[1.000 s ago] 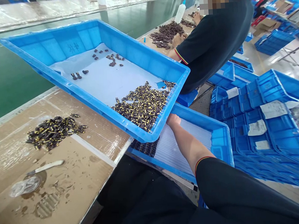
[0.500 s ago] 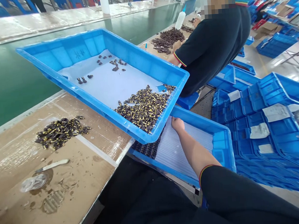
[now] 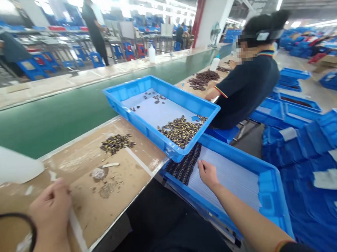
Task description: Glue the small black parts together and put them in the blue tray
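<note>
Left hand [image 3: 50,209]: fingers loosely curled, at the tabletop [image 3: 85,211], which is lined with stained cardboard; whether it has hold of anything cannot be told. Ahead of and left of this hand: white plastic object [image 3: 11,165], kind unclear. Ahead and to its right: small heap of dark, yellow-flecked parts [image 3: 116,143], with a white-handled knife [image 3: 109,165] just nearer this hand and a scrap of clear plastic [image 3: 98,173] beside the knife. Between the hands and farther ahead: upper blue tray [image 3: 166,89], set at a tilt, holding a larger heap of the same parts [image 3: 180,132] at its near end and a few scattered dark pieces [image 3: 155,98] at its far end. Its near corner overhangs the lower blue tray [image 3: 245,161], right in front of the right hand. Right hand [image 3: 208,173]: open, fingers lightly together, empty, on or just above a ribbed white sheet [image 3: 226,179] in the lower tray. Just left of this hand: dense band of parts [image 3: 185,165] along the sheet's edge. Most of the sheet under and right of this hand is bare, while the heaps remain in the upper tray and on the tabletop. Ahead of this hand: co-worker's black sleeve [image 3: 219,92] beside a dark heap [image 3: 204,79]. Far right: stacked blue trays [image 3: 309,144].
</note>
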`<state>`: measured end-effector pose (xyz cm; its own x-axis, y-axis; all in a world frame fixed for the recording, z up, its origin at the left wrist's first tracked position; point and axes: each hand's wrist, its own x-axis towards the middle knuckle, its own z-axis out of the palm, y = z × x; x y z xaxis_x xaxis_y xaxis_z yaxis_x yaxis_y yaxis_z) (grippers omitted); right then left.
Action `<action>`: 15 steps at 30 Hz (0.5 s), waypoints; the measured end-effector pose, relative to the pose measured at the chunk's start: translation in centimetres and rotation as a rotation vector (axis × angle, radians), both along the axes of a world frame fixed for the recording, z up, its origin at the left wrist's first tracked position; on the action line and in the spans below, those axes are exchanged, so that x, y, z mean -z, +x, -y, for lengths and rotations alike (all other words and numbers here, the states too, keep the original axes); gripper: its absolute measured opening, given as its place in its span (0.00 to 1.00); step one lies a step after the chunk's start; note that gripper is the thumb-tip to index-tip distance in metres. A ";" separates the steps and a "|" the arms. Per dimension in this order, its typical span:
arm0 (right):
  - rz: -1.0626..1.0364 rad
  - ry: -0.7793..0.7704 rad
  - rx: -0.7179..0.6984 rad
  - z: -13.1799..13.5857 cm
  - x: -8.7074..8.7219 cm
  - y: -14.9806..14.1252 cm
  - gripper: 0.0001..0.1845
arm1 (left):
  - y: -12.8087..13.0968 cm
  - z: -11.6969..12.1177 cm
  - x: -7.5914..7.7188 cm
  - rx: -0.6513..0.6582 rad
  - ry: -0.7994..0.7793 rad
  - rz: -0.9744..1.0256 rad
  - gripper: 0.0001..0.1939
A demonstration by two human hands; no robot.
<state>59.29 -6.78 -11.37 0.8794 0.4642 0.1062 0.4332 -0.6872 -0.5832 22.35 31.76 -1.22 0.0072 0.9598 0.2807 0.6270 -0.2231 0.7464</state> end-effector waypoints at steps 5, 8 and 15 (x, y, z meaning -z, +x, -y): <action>0.108 0.218 -0.546 -3.6 -3.5 -8.9 0.26 | -0.8 -0.5 0.8 0.176 0.042 -0.013 0.22; 0.190 0.390 -0.898 -8.0 -5.7 -11.8 0.21 | -0.7 -0.1 0.6 0.220 0.021 0.020 0.21; 0.263 0.231 -1.021 -29.1 -12.0 -11.0 0.15 | -1.2 -0.2 2.0 0.203 0.042 0.110 0.17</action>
<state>48.31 22.31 0.63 0.0249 0.9099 0.4141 0.8697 0.1846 -0.4578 21.11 31.98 -3.24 0.1663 0.9293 0.3298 0.4815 -0.3684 0.7953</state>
